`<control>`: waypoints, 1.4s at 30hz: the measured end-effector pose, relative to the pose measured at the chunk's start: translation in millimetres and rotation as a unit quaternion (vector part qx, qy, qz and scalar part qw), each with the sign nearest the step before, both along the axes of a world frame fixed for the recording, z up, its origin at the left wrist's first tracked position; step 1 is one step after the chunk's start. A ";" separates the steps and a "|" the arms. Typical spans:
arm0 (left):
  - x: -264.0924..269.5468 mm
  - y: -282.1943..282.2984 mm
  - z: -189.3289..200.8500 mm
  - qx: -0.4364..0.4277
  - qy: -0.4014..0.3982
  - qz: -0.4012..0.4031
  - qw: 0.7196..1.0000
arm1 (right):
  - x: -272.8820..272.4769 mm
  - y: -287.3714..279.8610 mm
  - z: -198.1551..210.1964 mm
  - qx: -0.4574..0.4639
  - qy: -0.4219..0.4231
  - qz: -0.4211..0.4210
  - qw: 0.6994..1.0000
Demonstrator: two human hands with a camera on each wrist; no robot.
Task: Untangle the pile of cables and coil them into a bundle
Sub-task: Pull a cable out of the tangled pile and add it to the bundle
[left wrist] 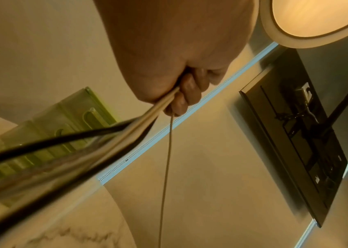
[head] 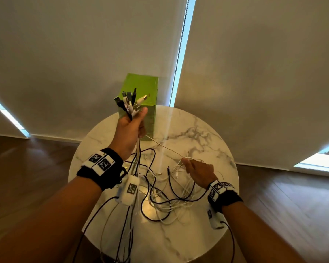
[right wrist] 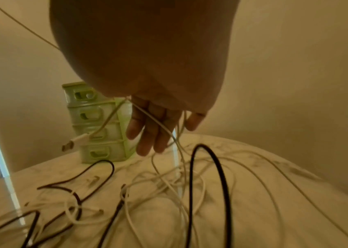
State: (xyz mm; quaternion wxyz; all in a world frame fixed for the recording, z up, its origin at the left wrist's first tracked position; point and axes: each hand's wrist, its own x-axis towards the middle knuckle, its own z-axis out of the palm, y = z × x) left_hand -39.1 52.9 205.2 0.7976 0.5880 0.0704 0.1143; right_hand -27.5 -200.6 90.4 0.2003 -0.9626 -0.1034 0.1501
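My left hand [head: 135, 122] is raised over the far side of the table and grips a bunch of black and white cable ends, their plugs [head: 129, 101] fanning out above the fist. In the left wrist view the curled fingers [left wrist: 187, 90] clamp those cables [left wrist: 113, 139], which run down toward the camera. A thin white cable [head: 165, 147] stretches taut from that fist to my right hand [head: 186, 163], which pinches it low over the tangled pile of cables [head: 167, 196]. In the right wrist view the other fingers [right wrist: 151, 134] hang straight, and a white USB plug [right wrist: 73, 142] dangles beside them.
The pile lies on a round white marble table [head: 207, 133]. A green stack of small drawers [head: 141, 86] stands at its far edge, just behind my left hand. Closed blinds fill the wall behind, with wooden floor around the table.
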 end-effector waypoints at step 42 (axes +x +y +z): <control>-17.5 -10.3 -57.4 0.245 0.088 -0.127 0.957 | 16.3 44.2 30.7 0.235 -0.041 -0.002 0.971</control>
